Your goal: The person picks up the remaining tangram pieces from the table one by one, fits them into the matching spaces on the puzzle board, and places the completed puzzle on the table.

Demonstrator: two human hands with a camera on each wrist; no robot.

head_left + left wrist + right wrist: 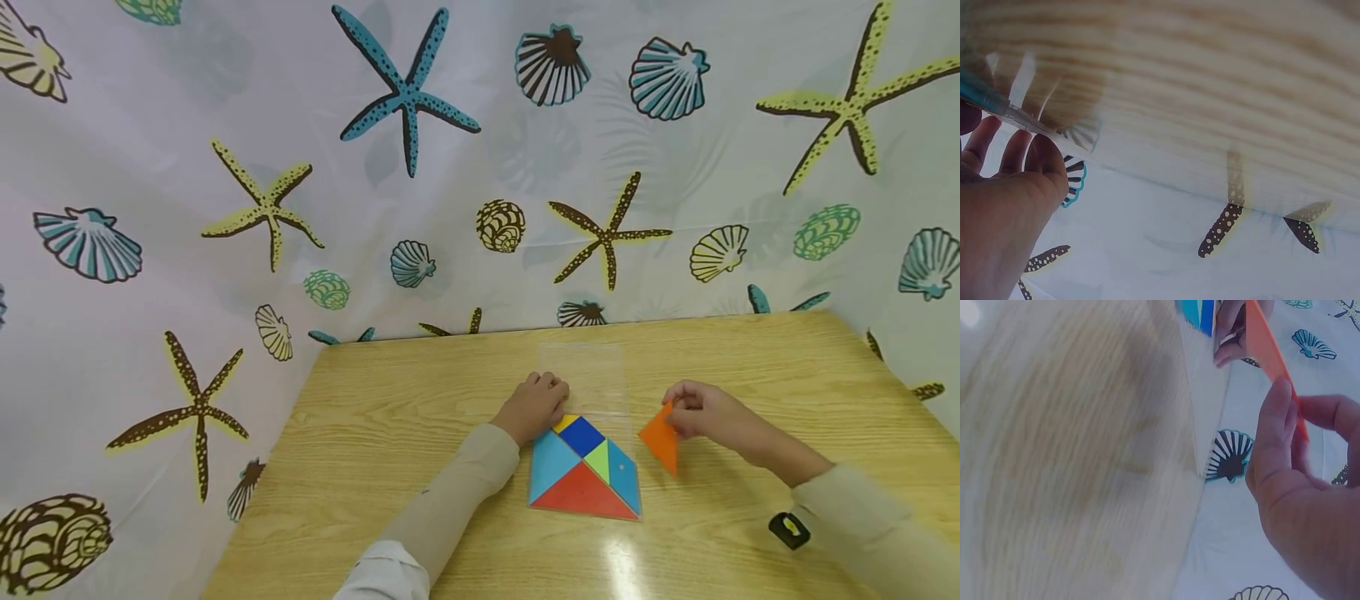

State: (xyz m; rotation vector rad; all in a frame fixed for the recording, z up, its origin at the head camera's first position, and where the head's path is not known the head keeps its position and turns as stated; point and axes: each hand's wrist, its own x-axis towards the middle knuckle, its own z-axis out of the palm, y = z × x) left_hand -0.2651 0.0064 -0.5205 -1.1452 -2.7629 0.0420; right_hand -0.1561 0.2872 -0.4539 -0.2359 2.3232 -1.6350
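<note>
My right hand (705, 412) pinches an orange triangle tangram piece (660, 440) between thumb and fingers, tilted up off the table just right of a tangram tray. In the right wrist view the orange triangle (1267, 347) appears nearly edge-on. My left hand (534, 407) holds the tray (530, 492) at its upper left corner, fingers curled at the edge; the thumb is mostly hidden. In the tray lie a light-blue triangle (551, 458), a red triangle (585, 493), a blue square (582, 437), a lime triangle (598, 458), a blue parallelogram (622, 477) and a partly covered yellow piece (567, 422).
A clear plastic sheet (585, 367) lies flat beyond the tray. Near the right forearm sits a small black object (789, 530) with a yellow-green part. The wooden table (405, 400) ends at a shell-and-starfish patterned cloth (450, 275) at the back and sides.
</note>
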